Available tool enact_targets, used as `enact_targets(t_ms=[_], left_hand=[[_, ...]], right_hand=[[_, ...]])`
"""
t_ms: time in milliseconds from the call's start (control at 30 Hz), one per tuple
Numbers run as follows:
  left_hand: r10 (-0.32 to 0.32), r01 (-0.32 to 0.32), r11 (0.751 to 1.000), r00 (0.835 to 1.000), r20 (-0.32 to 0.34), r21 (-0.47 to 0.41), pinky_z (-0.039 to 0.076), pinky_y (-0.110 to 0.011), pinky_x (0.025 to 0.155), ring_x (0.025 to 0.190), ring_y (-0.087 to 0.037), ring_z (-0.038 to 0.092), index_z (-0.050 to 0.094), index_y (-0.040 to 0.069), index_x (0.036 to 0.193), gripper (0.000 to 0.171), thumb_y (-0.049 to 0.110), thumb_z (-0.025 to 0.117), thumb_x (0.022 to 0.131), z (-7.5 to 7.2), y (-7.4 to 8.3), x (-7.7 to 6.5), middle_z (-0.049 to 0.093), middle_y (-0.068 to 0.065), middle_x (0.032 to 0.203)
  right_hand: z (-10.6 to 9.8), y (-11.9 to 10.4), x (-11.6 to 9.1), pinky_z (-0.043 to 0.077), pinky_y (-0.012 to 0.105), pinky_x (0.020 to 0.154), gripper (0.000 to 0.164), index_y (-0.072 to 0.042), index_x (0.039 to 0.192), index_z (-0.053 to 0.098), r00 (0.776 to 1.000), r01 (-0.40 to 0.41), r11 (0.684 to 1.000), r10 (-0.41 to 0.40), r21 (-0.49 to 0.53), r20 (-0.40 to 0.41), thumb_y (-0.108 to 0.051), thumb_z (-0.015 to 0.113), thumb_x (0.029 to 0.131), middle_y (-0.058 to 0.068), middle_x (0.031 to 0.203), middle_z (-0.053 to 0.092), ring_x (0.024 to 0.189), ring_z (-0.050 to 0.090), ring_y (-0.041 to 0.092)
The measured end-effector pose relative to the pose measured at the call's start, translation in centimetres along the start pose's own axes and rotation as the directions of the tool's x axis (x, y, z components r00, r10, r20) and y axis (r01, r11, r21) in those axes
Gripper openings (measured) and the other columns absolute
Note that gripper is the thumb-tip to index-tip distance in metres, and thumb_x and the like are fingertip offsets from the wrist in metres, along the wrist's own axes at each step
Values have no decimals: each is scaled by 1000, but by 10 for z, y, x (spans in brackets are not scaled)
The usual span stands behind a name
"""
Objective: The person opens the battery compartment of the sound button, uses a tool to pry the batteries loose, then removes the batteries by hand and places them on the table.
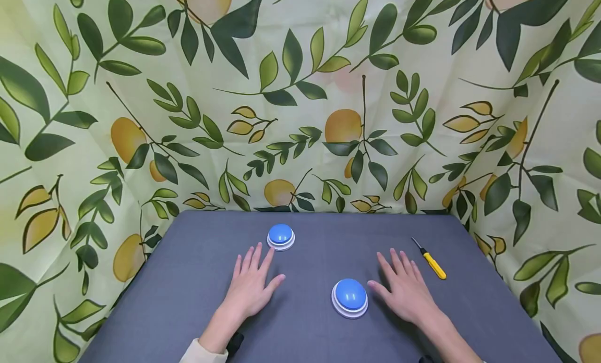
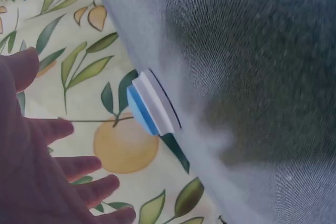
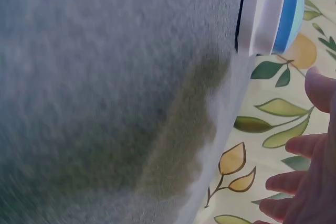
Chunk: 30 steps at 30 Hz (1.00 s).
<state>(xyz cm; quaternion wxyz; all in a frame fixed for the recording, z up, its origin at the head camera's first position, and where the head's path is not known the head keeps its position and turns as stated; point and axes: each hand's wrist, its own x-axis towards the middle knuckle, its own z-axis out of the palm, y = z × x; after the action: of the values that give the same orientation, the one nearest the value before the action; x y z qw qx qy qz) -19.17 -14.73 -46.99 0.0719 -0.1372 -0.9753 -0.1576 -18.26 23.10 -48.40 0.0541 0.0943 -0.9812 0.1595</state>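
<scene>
My left hand (image 1: 251, 287) hovers palm down over the grey table, fingers straight and spread. Just past its fingertips stands a small round push button (image 1: 280, 236) with a blue dome on a white base; it also shows in the left wrist view (image 2: 149, 103). My right hand (image 1: 405, 290) is likewise held out flat with spread fingers and holds nothing. Left of its thumb sits a bigger-looking, nearer blue push button (image 1: 350, 296), its white base (image 3: 262, 11) partly cut off in the right wrist view. Beyond the right fingers lies a screwdriver (image 1: 433, 263) with a yellow handle.
The grey tabletop (image 1: 300, 331) ends at a hanging cloth (image 1: 300, 144) printed with leaves and fruit, which encloses the back and both sides. The screwdriver lies near the table's right edge, its shaft aimed at the back left.
</scene>
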Motion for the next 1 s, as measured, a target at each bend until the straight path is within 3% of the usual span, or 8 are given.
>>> enact_targets(t_ms=[267, 400, 767, 1000], left_hand=[[80, -82, 993, 997, -23, -82, 25, -61, 115, 145, -43, 31, 41, 10, 155, 68, 50, 54, 102, 9, 15, 6, 33, -23, 159], [114, -112, 982, 993, 6, -149, 30, -62, 112, 144, -43, 34, 43, 11, 154, 65, 48, 55, 102, 13, 25, 7, 35, -21, 159], [198, -154, 920, 976, 89, -361, 34, -59, 111, 143, -36, 38, 45, 10, 152, 64, 49, 55, 102, 23, 56, 18, 40, -17, 157], [254, -198, 902, 962, 99, -384, 37, -54, 110, 139, -33, 45, 51, 8, 147, 59, 43, 59, 101, 30, 66, 18, 48, -15, 151]], right_hand=[[-5, -7, -3, 19, 68, 113, 72, -6, 154, 41, 999, 16, 997, -19, 81, 35, -50, 59, 100, 30, 158, 31, 147, 21, 52], [-6, -10, -5, 22, 71, 111, 72, -7, 154, 42, 996, 10, 979, -26, 203, 80, -51, 59, 99, 27, 158, 33, 147, 23, 49], [-11, -16, -6, 32, 66, 109, 67, -8, 149, 49, 988, 11, 881, -82, 474, 129, -42, 69, 96, 17, 151, 48, 141, 40, 43], [2, -18, -5, 36, 62, 108, 65, -3, 145, 52, 981, 1, 804, -118, 594, 157, -33, 76, 92, 16, 146, 54, 136, 47, 42]])
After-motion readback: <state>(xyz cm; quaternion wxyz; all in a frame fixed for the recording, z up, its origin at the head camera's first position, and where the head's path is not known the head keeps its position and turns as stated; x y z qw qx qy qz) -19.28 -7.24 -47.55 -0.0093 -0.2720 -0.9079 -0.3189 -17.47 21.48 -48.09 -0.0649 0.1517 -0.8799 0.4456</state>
